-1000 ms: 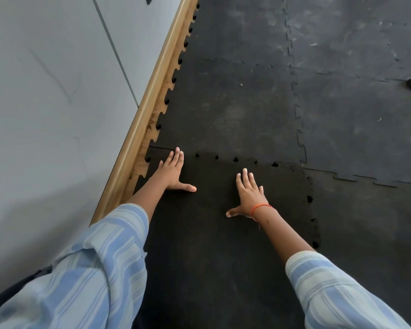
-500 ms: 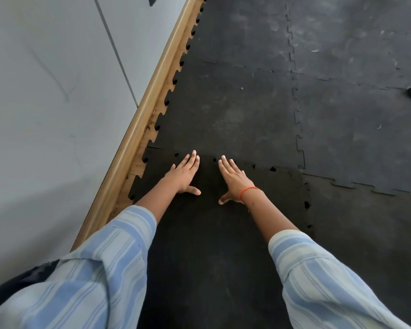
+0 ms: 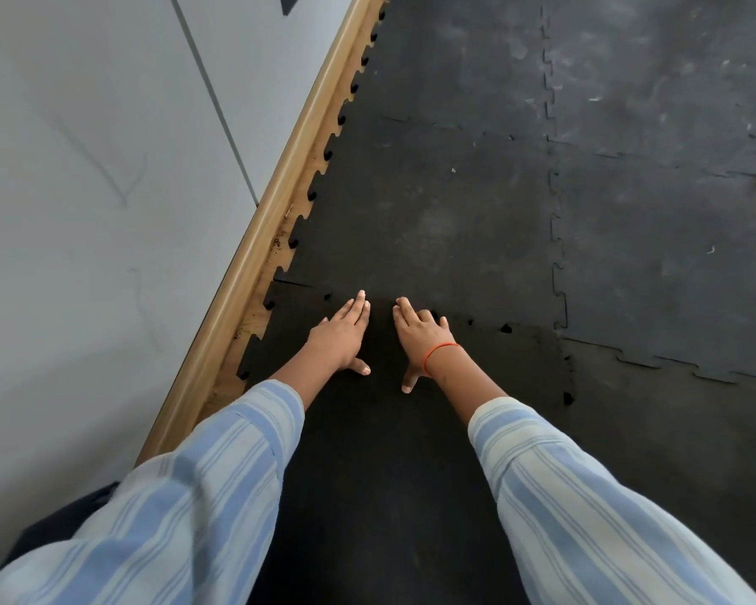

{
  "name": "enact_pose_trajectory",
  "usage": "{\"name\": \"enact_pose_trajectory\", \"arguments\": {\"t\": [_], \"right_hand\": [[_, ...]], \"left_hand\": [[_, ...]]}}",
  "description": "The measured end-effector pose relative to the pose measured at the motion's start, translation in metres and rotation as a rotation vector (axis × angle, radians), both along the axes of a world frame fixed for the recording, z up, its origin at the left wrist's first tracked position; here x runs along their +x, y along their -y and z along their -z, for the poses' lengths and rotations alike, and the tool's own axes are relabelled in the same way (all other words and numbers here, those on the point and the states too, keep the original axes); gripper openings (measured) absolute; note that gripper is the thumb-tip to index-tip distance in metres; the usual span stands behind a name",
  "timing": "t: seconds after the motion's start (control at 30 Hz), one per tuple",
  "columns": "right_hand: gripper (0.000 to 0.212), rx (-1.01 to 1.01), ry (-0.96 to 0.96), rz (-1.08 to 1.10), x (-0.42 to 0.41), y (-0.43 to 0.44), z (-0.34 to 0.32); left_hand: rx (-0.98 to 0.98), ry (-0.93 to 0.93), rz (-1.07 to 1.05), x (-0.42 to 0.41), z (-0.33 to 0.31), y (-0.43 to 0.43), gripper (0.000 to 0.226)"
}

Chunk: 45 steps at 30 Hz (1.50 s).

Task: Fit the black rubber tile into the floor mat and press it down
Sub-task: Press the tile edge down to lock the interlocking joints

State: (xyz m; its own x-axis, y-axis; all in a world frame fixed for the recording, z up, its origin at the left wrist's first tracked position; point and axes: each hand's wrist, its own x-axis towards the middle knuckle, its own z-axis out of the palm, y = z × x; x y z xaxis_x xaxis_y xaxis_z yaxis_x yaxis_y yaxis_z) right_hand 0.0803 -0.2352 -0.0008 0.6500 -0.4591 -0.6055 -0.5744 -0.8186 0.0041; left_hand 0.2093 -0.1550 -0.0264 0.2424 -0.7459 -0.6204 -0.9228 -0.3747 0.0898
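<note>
Black rubber tile (image 3: 389, 451) lies flat on the floor directly under and ahead of the person, darker than the laid floor mat (image 3: 433, 211) around it. Its far toothed edge meets the mat just past the fingertips.

Left hand (image 3: 343, 338) and right hand (image 3: 417, 338) are both spread open, palms down on the tile, gripping nothing. They sit side by side near the middle of the far seam, thumbs (image 3: 363, 369) pointing toward each other.

Key relation: the seam runs left to right, crosswise to both forearms. The stretch beneath the fingers looks closed. Small open notches (image 3: 505, 328) show along the seam just right of the right hand, and more gaps (image 3: 567, 398) along the tile's right edge. One notch (image 3: 327, 295) shows left of the left hand.

Judgement: the unseated run is mostly to the right, so the right hand is nearer. Next press probably slides rightward along the seam, then down the right edge. Left edge teeth beside the wooden skirting (image 3: 254, 272) have nothing to lock into.
</note>
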Motion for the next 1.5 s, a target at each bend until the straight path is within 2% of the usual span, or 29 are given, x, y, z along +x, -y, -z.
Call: {"name": "enact_pose_trajectory", "arguments": {"t": [0.27,0.4,0.5,0.6,0.7,0.77,0.97,1.13,1.5], "right_hand": [[0.122,-0.013,-0.120,0.075,0.019,-0.008,0.004],[0.130,-0.037,-0.124,0.012,0.013,-0.002,0.005],[0.135,-0.050,-0.073,-0.008,0.005,0.004,0.005],[0.136,-0.027,0.049,0.115,-0.017,0.009,0.008],[0.137,-0.019,0.201,0.304,-0.060,0.004,0.019],[0.138,-0.015,0.259,0.333,-0.076,0.003,0.024],[0.139,0.005,0.182,0.292,-0.073,0.017,0.021],[0.140,0.000,0.179,0.282,-0.068,0.015,0.018],[0.138,0.149,0.177,0.298,-0.084,0.004,0.039]], "left_hand": [[0.112,0.040,0.067,0.005,0.001,0.006,0.114],[0.126,0.048,0.061,0.003,-0.003,0.009,0.113],[0.106,0.065,0.063,0.001,-0.003,0.008,0.113],[0.084,0.042,0.063,0.002,-0.004,0.002,0.111],[0.060,-0.063,0.045,-0.002,-0.004,0.003,0.102],[0.015,-0.155,0.049,-0.018,-0.004,0.010,0.097],[-0.031,-0.180,0.105,-0.054,0.002,0.025,0.108],[-0.010,-0.145,0.113,-0.061,-0.004,0.026,0.105],[0.084,-0.157,0.154,-0.060,-0.001,0.027,0.103]]}}
